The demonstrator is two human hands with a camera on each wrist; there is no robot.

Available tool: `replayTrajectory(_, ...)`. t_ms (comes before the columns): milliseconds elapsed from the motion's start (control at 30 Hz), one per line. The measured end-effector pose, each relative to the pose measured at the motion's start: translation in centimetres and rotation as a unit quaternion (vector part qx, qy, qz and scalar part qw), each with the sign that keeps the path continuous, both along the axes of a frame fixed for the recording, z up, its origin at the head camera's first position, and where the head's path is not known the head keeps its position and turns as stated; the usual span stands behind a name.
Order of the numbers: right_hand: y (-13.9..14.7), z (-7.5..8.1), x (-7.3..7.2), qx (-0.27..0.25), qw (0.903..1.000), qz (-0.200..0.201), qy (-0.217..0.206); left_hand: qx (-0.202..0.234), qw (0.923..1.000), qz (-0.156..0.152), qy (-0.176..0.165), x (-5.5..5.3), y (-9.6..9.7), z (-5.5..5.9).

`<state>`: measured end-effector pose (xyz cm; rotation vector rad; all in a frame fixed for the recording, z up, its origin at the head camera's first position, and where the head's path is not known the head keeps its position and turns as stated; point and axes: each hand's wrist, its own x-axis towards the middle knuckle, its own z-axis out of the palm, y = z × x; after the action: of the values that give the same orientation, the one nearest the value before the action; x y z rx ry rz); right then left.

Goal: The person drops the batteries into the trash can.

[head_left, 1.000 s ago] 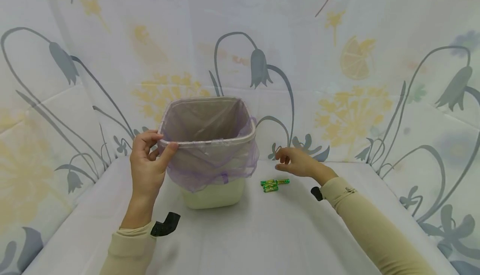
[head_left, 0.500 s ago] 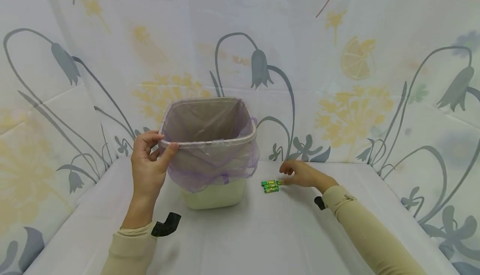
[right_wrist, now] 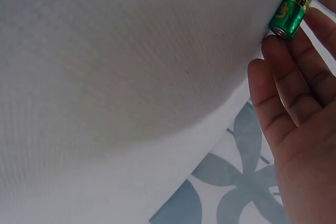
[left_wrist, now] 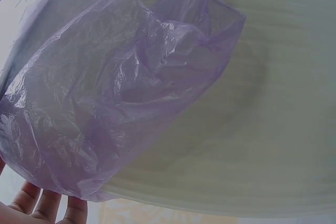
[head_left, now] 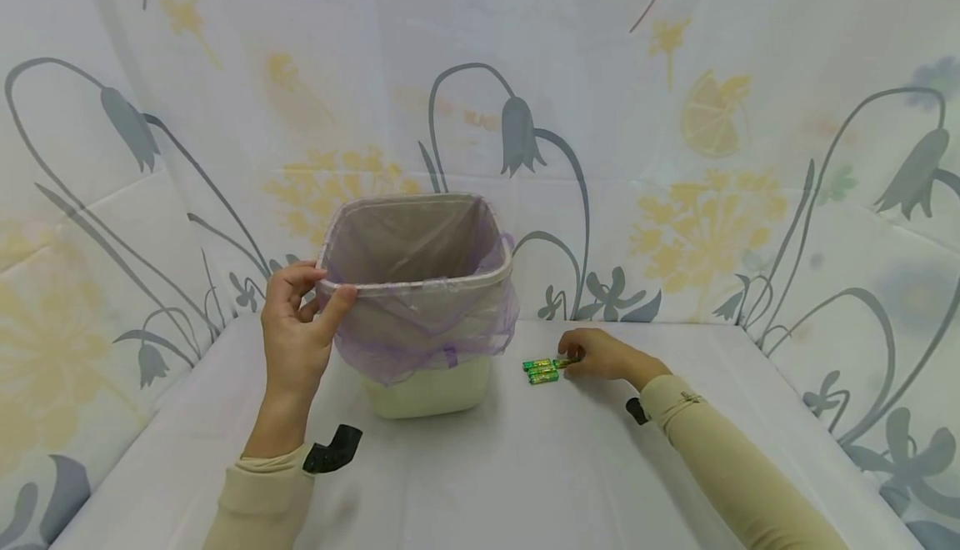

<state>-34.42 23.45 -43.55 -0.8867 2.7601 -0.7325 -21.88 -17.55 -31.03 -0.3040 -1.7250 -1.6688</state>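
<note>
In the head view, a pale green trash bin (head_left: 427, 392) stands left of centre, lined with a thin purple bag (head_left: 427, 325) folded over its rim. My left hand (head_left: 296, 317) grips the rim's left front corner, thumb outside over the bag. Its fingertips (left_wrist: 50, 203) show beside the purple plastic in the left wrist view. To the bin's right, my right hand (head_left: 600, 356) is down at the table, pinching a green battery (right_wrist: 290, 11) between thumb and fingers. Several like batteries (head_left: 543, 377) lie side by side just left of that hand.
A white cloth (head_left: 480, 483) covers the table. Behind it and at both sides hangs a white curtain (head_left: 585, 225) printed with grey and yellow flowers. A black wrist mount (head_left: 332, 449) sticks out from the left cuff, another (head_left: 637, 411) from the right.
My right hand has come down from above the table to the rightmost battery and its fingers have closed round it. My left hand and the trash bin have stayed put.
</note>
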Motion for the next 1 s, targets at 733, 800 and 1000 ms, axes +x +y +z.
replayTrajectory(733,-0.39,0.03,0.06,0.010,0.9995,0.009,-0.028,-0.004,1.0000,0.007,0.001,0.07,0.03,0.06)
replayTrajectory(800,-0.38,0.06,0.10,0.011,0.9994,0.007,-0.031,-0.005,1.0000,0.008,0.000,0.04,0.03,0.04)
replayTrajectory(1000,-0.35,0.09,0.14,0.012,0.9993,0.006,-0.034,-0.004,1.0000,0.007,0.001,-0.02,0.07,0.03)
